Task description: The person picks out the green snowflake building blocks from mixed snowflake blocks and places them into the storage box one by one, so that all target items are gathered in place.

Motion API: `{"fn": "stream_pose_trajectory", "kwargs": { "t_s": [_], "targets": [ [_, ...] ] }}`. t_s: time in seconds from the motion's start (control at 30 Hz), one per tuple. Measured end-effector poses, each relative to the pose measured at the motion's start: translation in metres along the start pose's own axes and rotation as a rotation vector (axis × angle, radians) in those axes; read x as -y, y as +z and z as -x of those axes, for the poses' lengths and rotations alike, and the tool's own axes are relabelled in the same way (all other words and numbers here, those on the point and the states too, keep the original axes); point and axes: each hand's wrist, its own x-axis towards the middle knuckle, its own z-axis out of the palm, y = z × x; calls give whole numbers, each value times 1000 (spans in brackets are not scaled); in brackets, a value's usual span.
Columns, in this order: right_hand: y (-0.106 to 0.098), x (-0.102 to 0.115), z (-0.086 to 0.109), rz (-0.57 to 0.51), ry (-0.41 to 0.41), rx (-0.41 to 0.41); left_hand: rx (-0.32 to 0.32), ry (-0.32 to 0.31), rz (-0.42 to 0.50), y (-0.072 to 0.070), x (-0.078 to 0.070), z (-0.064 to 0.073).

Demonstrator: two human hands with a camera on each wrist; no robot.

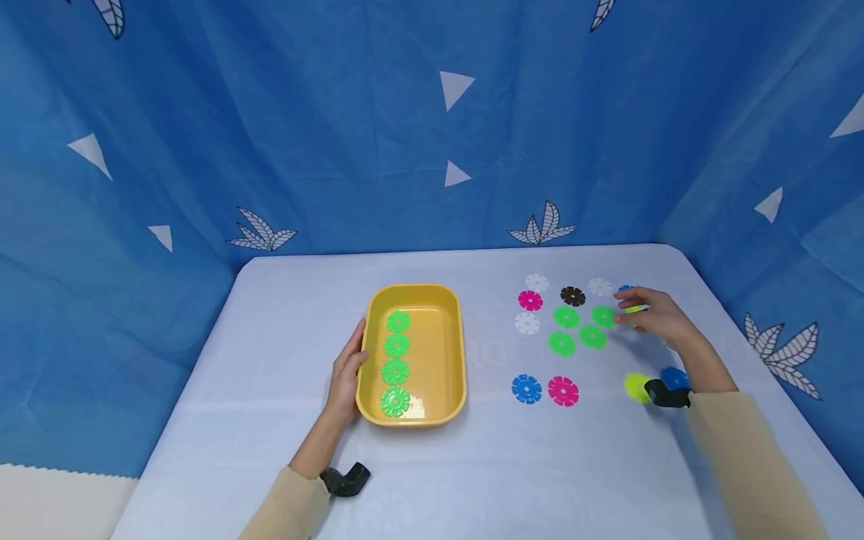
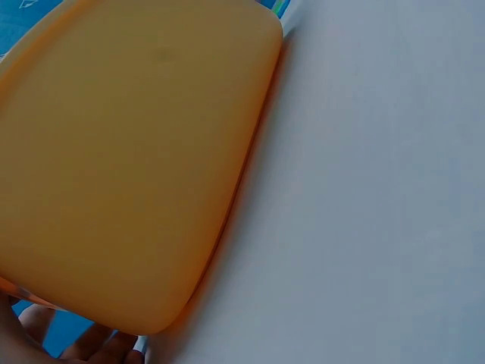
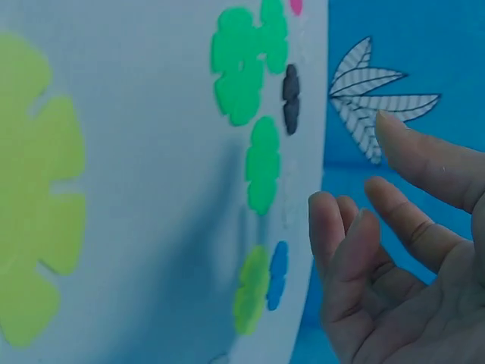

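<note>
A yellow tray (image 1: 437, 360) stands left of the table's middle, holding a column of several green notched plastic discs (image 1: 395, 372). My left hand (image 1: 346, 377) grips the tray by its left rim. In the left wrist view the tray's outer wall (image 2: 144, 152) fills much of the picture, and part of the hand shows at the lower left. My right hand (image 1: 653, 313) hovers over the far right of the table with fingers loosely bent, nearest a green disc (image 1: 604, 316). Nothing shows between its thumb and fingers (image 3: 356, 250) in the right wrist view. A yellow-green disc (image 3: 252, 292) lies below it.
Right of the tray lie more green discs (image 1: 562, 344), white discs (image 1: 527, 323), pink discs (image 1: 563, 391), a black disc (image 1: 573, 296) and blue discs (image 1: 526, 388). Another yellow-green disc (image 1: 636, 387) lies by the right wrist. A blue curtain (image 1: 405, 150) surrounds the table.
</note>
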Motion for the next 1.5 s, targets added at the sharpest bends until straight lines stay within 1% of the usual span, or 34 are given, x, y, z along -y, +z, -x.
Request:
{"fn": "stream_pose_trajectory", "kwargs": {
  "t_s": [0.13,0.27,0.43,0.53,0.7,0.73,0.93,1.0,1.23,1.37,1.5],
  "targets": [
    [1,-8,-11,0,9,10,2,6,7,0,-1,0],
    [4,-14,-17,18,9,23,1,1,4,1,-1,1],
    [9,-20,-22,9,10,27,-8,1,-1,2,-2,1],
    [12,-21,-24,8,16,-10,-6,7,7,1,-2,1],
    [18,-24,-28,70,27,-46,-10,6,12,0,-1,1],
    [18,-25,-28,86,21,-40,-9,6,12,0,-1,1],
    [21,-22,-31,129,44,-54,-5,8,6,1,-1,2],
    [20,-20,-32,134,47,-48,-3,10,4,1,-1,2],
    [16,-19,-29,114,15,-23,3,23,7,2,-1,1],
    [16,-19,-30,132,22,-60,-4,29,-6,1,0,0],
    [16,-20,-32,155,44,-121,-8,21,-9,1,0,-1]
  ]
}}
